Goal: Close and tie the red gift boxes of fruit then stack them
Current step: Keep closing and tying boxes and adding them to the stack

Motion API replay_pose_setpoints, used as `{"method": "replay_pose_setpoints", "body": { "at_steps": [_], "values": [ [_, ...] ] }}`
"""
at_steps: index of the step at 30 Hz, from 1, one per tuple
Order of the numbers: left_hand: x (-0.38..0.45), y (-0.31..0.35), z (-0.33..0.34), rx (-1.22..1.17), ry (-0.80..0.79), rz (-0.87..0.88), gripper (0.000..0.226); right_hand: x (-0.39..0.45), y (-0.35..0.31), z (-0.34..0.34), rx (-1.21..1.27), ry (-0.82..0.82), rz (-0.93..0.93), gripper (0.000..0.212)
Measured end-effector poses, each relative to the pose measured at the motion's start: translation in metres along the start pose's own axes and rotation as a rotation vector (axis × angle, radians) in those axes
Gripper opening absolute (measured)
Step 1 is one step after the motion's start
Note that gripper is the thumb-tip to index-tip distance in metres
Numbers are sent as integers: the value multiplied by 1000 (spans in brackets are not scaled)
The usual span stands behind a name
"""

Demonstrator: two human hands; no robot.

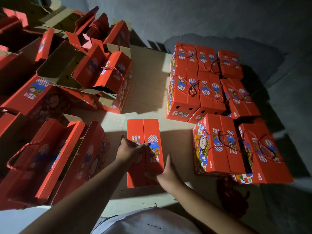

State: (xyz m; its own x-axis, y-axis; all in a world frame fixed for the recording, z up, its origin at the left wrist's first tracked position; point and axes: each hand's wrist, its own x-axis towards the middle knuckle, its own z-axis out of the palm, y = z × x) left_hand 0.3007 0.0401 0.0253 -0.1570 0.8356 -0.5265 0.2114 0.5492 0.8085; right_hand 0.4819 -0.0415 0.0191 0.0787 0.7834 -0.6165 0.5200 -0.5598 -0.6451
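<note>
A red gift box (145,129) with both top flaps down lies on the cardboard floor sheet in front of me, with no cord showing on it. My left hand (130,149) rests flat on its left flap, fingers straight. Against the box's right edge lies my right hand (166,173), fingers straight, thumb on the lid. Closed boxes with tied red cords (194,88) stand stacked at the right. Two more tied boxes (219,144) sit nearer on the right.
Several open red boxes (55,154) with raised flaps and cord handles crowd the left side and far left. A dark red bundle of cords (231,195) lies on the floor at lower right. Bare cardboard sheet (148,85) runs between the two groups. A grey wall stands behind.
</note>
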Motion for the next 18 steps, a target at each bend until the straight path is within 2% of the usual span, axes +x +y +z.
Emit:
{"method": "replay_pose_setpoints", "body": {
  "at_steps": [2,4,7,8,10,12,14,16,18],
  "values": [
    [-2,3,-2,-105,-78,-101,51,0,-2,-1,83,-54,98,153],
    [-7,3,-6,-262,-174,-247,50,1,0,1,158,-63,86,143],
    [-21,1,-10,-447,-313,-349,45,0,-1,-4,305,-2,67,128],
    [-24,-3,-13,-451,-318,-387,50,0,-5,-8,394,-1,73,129],
    [-30,-12,-20,-487,-312,-472,84,1,-15,-16,600,-4,56,126],
    [-35,-22,-26,-598,-326,-564,90,3,-26,-24,759,24,38,126],
    [-40,-37,-28,-611,-301,-640,57,2,-36,-29,847,64,33,118],
    [-37,-49,-27,-616,-251,-680,34,-1,-41,-32,896,95,11,102],
    [-31,-50,-28,-676,-156,-687,20,-4,-45,-37,929,123,-10,86]
  ]
}}
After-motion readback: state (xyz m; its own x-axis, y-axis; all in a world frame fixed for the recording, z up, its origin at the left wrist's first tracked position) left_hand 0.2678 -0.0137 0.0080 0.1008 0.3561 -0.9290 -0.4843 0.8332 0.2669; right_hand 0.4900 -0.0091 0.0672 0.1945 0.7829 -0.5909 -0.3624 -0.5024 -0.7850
